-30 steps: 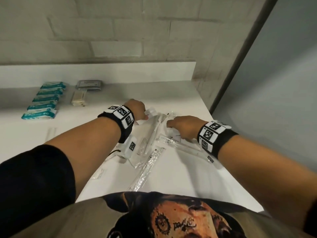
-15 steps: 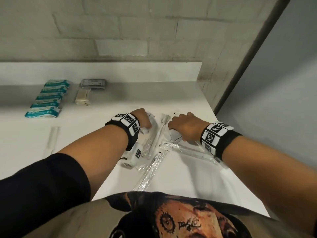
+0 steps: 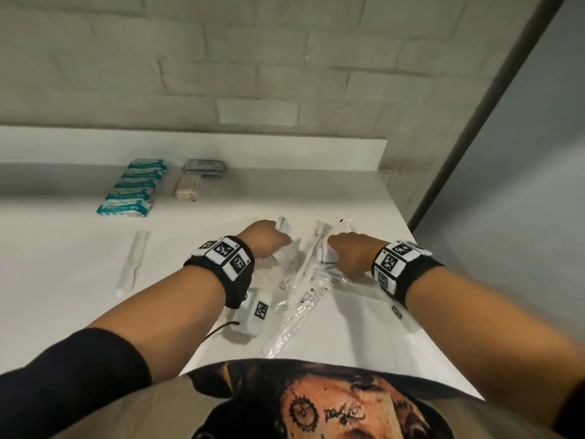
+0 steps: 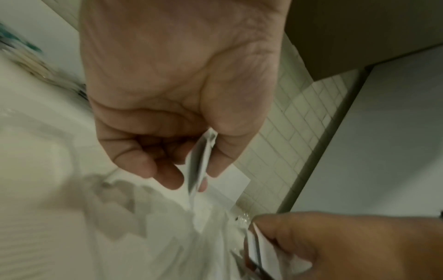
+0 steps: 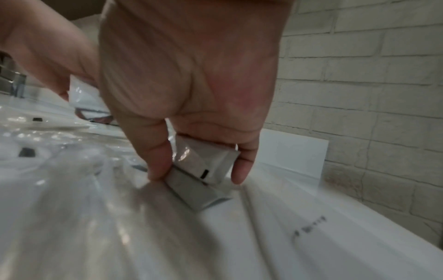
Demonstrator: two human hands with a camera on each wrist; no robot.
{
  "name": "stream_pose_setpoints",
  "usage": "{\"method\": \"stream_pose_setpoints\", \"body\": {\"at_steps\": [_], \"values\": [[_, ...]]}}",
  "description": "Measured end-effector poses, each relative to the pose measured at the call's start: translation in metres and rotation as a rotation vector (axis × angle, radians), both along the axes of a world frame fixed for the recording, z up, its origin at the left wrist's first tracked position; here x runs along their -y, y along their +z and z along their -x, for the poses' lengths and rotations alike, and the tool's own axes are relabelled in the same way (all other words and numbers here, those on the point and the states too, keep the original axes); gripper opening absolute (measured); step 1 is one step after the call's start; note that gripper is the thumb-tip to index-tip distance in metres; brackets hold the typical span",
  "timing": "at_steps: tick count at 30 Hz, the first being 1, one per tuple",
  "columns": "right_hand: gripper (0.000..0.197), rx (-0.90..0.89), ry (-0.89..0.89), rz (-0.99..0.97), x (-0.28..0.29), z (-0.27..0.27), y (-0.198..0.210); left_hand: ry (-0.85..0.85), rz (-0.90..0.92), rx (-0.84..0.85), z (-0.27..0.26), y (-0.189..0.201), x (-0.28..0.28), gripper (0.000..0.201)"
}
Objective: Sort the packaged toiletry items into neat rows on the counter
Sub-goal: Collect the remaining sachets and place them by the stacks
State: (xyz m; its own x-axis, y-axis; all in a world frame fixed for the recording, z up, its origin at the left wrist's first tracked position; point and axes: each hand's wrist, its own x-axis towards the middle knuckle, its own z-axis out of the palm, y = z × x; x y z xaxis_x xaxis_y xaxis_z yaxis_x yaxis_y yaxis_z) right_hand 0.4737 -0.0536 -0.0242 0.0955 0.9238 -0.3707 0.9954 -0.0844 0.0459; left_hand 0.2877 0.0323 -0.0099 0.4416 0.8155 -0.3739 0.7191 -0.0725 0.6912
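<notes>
On the white counter (image 3: 63, 280) lies a loose pile of clear-wrapped toothbrushes (image 3: 304, 264) and small white sachets. My left hand (image 3: 269, 240) pinches a flat white sachet (image 4: 200, 161) between thumb and fingers, edge-on in the left wrist view and sticking up past the knuckles (image 3: 283, 224) in the head view. My right hand (image 3: 348, 255) grips small white sachets (image 5: 203, 168) between thumb and fingers, low over the pile. One wrapped toothbrush (image 3: 296, 315) points toward my body.
Several teal packets (image 3: 133, 188) stand in a row at the back left, beside a beige packet (image 3: 186, 188) and a grey packet (image 3: 204, 166). A clear-wrapped item (image 3: 131, 267) lies alone on the left. The counter's right edge (image 3: 411, 236) drops off beside my right wrist.
Both hands have gone further into the pile and closed on sachets; the left now lifts one clear. The head view has shifted, so the packets sit more toward the middle.
</notes>
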Motion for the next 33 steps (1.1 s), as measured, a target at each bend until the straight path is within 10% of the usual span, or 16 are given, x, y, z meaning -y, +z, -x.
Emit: {"method": "stream_pose_setpoints", "body": {"at_steps": [6,12,16,33], "values": [[0.031,-0.029,-0.043,-0.126,0.007,0.017,0.012,0.2,0.15,0.441,0.035,0.013,0.009,0.018],[0.009,-0.65,-0.226,-0.487,-0.006,0.069,0.076,0.164,0.339,0.853,0.056,0.028,0.031,0.027],[0.019,-0.726,-0.158,-0.502,-0.015,0.118,0.084,0.127,0.444,1.056,0.056,0.038,0.041,0.04],[0.033,-1.172,-0.32,-0.568,-0.037,0.191,0.078,0.258,0.39,1.047,0.158,0.041,0.014,0.023]]}}
